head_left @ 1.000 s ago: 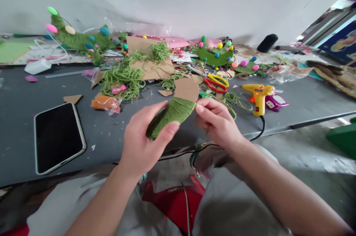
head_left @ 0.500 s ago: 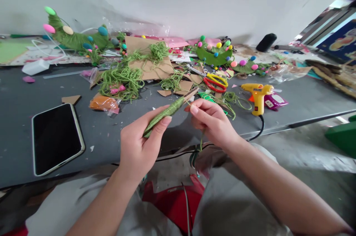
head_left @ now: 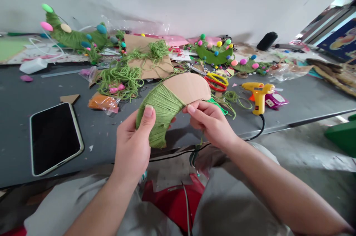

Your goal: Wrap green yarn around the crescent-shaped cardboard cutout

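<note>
A curved cardboard crescent (head_left: 191, 87) faces me, its left and lower part wrapped in green yarn (head_left: 160, 108) and its right end bare brown. My left hand (head_left: 133, 137) grips the wrapped end, thumb on the front face and fingers behind. Pinched at the crescent's inner edge, my right hand (head_left: 210, 119) holds a strand of the same yarn, which runs over the card at the border of the wrapped part. A loose length of yarn hangs below my right hand.
Behind lie a tangled yarn pile (head_left: 121, 80), scissors (head_left: 217, 80) with red and yellow handles, and cardboard scraps. A yellow glue gun (head_left: 258, 95) stands at right, its black cable over the table edge. A phone (head_left: 55, 137) lies left. Decorated green crescents (head_left: 76, 37) rest against the wall.
The crescent was edge-on and has been turned so its broad face shows. My left thumb has shifted on it, while my right hand keeps its pinch in nearly the same place.
</note>
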Demonstrator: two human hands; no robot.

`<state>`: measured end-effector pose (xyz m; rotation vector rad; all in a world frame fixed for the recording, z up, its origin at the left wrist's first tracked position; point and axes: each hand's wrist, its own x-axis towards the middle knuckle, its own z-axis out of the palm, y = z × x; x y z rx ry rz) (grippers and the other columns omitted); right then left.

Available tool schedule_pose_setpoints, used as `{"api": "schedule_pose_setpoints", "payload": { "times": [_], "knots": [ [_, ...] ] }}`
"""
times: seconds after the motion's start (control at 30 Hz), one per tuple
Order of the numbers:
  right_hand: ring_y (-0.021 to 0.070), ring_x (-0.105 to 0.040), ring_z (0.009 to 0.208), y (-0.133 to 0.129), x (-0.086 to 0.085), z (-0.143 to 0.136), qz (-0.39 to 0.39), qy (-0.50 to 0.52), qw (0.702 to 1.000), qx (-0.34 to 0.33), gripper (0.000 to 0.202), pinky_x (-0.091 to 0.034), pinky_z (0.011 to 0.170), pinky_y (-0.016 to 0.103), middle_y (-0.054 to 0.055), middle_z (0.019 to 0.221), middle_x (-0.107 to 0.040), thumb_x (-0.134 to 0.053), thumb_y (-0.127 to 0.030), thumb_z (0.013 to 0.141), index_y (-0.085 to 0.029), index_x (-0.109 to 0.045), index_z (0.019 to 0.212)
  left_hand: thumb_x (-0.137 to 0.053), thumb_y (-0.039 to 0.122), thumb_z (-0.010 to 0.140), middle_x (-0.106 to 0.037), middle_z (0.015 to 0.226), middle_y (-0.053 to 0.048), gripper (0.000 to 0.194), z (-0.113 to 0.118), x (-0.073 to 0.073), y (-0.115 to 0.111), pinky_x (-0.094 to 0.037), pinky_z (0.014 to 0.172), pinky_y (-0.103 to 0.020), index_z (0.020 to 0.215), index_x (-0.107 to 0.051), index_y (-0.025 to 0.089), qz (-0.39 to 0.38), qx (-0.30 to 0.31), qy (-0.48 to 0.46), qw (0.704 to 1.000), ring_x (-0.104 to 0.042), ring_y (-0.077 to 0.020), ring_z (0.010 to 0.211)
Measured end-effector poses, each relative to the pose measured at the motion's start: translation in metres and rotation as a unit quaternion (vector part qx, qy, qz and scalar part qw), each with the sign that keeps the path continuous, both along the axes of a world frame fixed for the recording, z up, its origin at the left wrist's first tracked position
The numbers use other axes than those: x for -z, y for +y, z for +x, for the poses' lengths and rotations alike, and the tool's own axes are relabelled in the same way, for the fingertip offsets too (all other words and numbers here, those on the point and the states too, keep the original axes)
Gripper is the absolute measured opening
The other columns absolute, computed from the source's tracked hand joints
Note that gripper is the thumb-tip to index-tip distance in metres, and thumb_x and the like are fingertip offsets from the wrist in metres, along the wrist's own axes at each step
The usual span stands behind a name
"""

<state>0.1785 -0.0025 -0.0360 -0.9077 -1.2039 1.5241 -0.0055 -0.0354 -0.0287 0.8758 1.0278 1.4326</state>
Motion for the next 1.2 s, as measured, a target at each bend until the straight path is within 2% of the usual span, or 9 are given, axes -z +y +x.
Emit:
{"api": "schedule_pose_setpoints", "payload": {
  "times": [0.17,0.3,0.43,0.57,0.63,0.77,0.97,1.1,1.2],
  "knots": [
    [0.0055,-0.022,0.051,0.0,0.003,0.001,0.001,0.001,1.0,0.002,0.031,-0.014,0.048,0.025,-0.007,0.058,-0.033,-0.071,-0.046,0.09,-0.016,-0.066,0.085,-0.069,0.046,0.091,-0.075,0.097,-0.007,0.027,0.002,-0.004,0.002,-0.063,0.078,-0.039,0.106,-0.073,0.024,-0.025,0.012,-0.05,0.998,-0.072,-0.029,0.099],
    [0.0061,-0.025,0.051,0.0,0.003,0.002,0.009,-0.004,1.0,0.001,0.03,-0.017,0.048,0.025,-0.007,0.06,-0.036,-0.072,-0.046,0.088,-0.017,-0.066,0.086,-0.068,0.052,0.089,-0.076,0.1,-0.009,0.038,0.001,-0.002,0.005,-0.064,0.072,-0.037,0.111,-0.072,0.022,-0.06,0.029,-0.06,0.996,-0.074,-0.0303,0.096],
    [0.0063,-0.026,0.052,0.0,0.003,0.003,0.008,0.001,1.0,-0.002,0.028,-0.018,0.049,0.025,-0.007,0.06,-0.037,-0.074,-0.045,0.087,-0.018,-0.068,0.086,-0.07,0.053,0.088,-0.077,0.102,-0.009,0.042,0.001,0.0,0.007,-0.064,0.062,-0.029,0.114,-0.071,0.02,-0.091,0.042,-0.086,0.991,-0.076,-0.0226,0.079],
    [0.0065,-0.03,0.053,-0.002,0.003,0.005,0.0,0.003,1.0,-0.004,0.024,-0.019,0.048,0.024,-0.005,0.061,-0.041,-0.076,-0.042,0.086,-0.018,-0.071,0.087,-0.07,0.043,0.09,-0.077,0.094,-0.006,0.03,0.001,-0.004,0.008,-0.06,0.053,-0.02,0.107,-0.07,0.018,-0.119,0.052,-0.105,0.986,-0.075,-0.0161,0.066],
    [0.0067,-0.031,0.054,-0.002,0.004,0.007,0.003,0.001,1.0,-0.008,0.024,-0.021,0.048,0.024,-0.005,0.062,-0.043,-0.076,-0.042,0.086,-0.019,-0.072,0.085,-0.07,0.035,0.09,-0.077,0.092,-0.005,0.029,0.0,-0.007,0.008,-0.058,0.049,-0.019,0.115,-0.068,0.02,-0.133,0.071,-0.108,0.983,-0.074,-0.0153,0.061],
    [0.007,-0.031,0.053,-0.001,0.004,0.011,0.013,-0.002,1.0,-0.019,0.026,-0.023,0.048,0.024,-0.005,0.062,-0.042,-0.076,-0.043,0.085,-0.019,-0.069,0.082,-0.069,0.029,0.088,-0.077,0.091,-0.006,0.055,0.0,-0.007,0.008,-0.058,0.045,-0.023,0.141,-0.056,0.027,-0.154,0.12,-0.096,0.976,-0.071,-0.0174,0.055],
    [0.0062,-0.027,0.051,0.002,0.001,0.013,-0.002,0.012,0.999,-0.032,0.028,-0.018,0.047,0.024,-0.006,0.062,-0.036,-0.075,-0.045,0.087,-0.019,-0.065,0.083,-0.078,0.033,0.082,-0.076,0.098,-0.006,0.056,0.004,0.003,0.007,-0.061,0.072,-0.028,0.137,-0.065,0.026,-0.115,0.085,-0.013,0.99,-0.073,-0.0197,0.08],
    [0.0054,-0.023,0.05,0.001,-0.001,0.011,-0.006,0.033,0.999,-0.04,0.025,-0.015,0.048,0.024,-0.007,0.061,-0.032,-0.072,-0.043,0.09,-0.019,-0.065,0.086,-0.075,0.042,0.084,-0.074,0.119,-0.009,0.04,0.0,0.003,0.009,-0.056,0.097,-0.035,0.119,-0.077,0.022,-0.06,0.113,0.1,0.987,-0.065,-0.0293,0.119],
    [0.0048,-0.023,0.049,0.0,-0.002,0.01,-0.011,0.055,0.998,-0.039,0.022,-0.014,0.048,0.025,-0.007,0.061,-0.033,-0.071,-0.039,0.091,-0.018,-0.066,0.087,-0.071,0.044,0.087,-0.073,0.122,-0.01,0.03,-0.004,0.002,0.008,-0.053,0.105,-0.04,0.105,-0.081,0.022,-0.004,0.144,0.1,0.984,-0.063,-0.0311,0.125]
  ]
}}
